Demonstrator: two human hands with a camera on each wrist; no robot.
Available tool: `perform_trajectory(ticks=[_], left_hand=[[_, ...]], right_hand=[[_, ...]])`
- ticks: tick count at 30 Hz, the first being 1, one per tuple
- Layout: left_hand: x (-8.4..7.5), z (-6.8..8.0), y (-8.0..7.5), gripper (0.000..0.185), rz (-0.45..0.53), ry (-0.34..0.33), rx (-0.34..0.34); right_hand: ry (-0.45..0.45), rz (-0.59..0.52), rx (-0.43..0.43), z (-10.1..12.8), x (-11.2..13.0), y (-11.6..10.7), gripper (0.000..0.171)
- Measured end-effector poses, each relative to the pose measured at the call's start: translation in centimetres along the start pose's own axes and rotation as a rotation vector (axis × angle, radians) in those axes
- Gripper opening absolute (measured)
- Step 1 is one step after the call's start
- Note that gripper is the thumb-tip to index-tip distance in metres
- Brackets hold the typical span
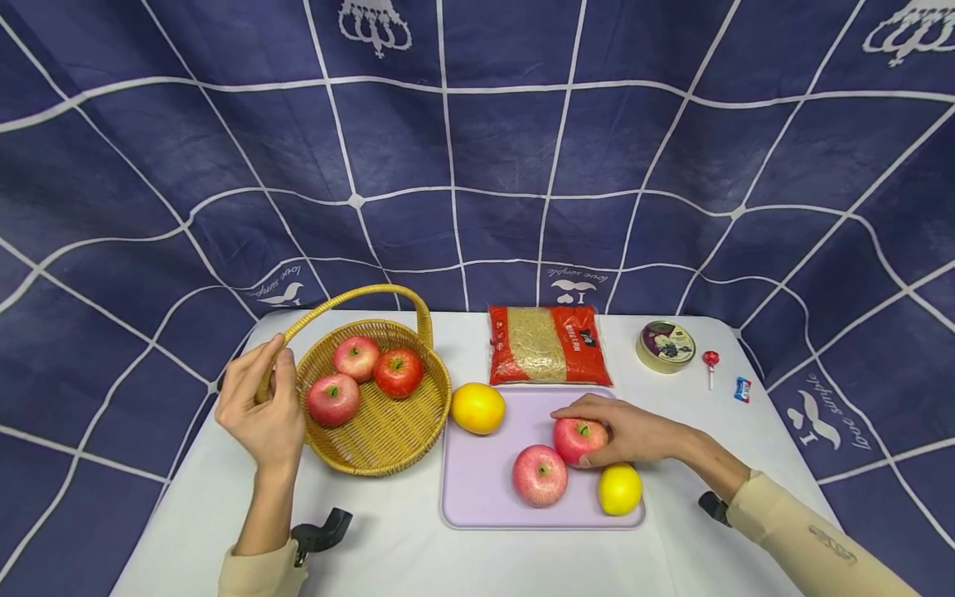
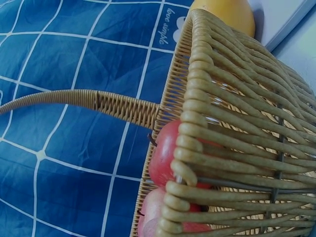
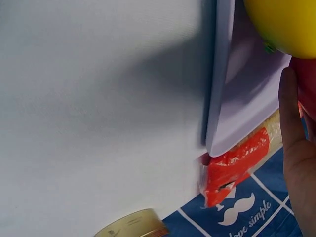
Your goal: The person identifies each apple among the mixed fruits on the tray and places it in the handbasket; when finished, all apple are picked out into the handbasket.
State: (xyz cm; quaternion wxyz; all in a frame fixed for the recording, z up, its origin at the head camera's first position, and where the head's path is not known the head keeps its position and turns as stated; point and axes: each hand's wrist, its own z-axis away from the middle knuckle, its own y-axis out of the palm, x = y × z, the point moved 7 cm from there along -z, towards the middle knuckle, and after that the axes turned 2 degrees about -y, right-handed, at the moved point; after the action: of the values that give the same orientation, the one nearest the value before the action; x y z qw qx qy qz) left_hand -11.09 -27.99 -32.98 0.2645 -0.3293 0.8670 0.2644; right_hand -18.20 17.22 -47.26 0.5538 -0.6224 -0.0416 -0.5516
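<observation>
A white tabletop (image 1: 388, 547) stands before a navy grid-patterned backdrop (image 1: 477, 149). The left hand (image 1: 263, 406) grips the wicker basket's handle (image 1: 313, 317); the right hand (image 1: 622, 431) cups a red apple (image 1: 574, 437) on the lilac tray (image 1: 477, 489).

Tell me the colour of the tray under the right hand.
The tray is pale lilac, a light purple; the head view shows it best.

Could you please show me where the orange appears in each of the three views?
Head: the orange lies between basket and tray.
Left wrist: top edge, beyond the basket rim.
Right wrist: not in it.
Shared landmark: the tray.
</observation>
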Motion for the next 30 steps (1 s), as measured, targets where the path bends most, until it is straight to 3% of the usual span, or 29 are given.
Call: perform_trajectory(ticks=[15,30], left_hand=[[0.1,0.0,0.0,0.013,0.007,0.006,0.011],[0.0,0.0,0.0,0.013,0.004,0.009,0.009]], right_hand=[[-0.026,0.099,-0.139,-1.0,0.7,-0.9,0.068],[-0.109,0.147,-0.175,-2.0,2.7,-1.9,0.065]])
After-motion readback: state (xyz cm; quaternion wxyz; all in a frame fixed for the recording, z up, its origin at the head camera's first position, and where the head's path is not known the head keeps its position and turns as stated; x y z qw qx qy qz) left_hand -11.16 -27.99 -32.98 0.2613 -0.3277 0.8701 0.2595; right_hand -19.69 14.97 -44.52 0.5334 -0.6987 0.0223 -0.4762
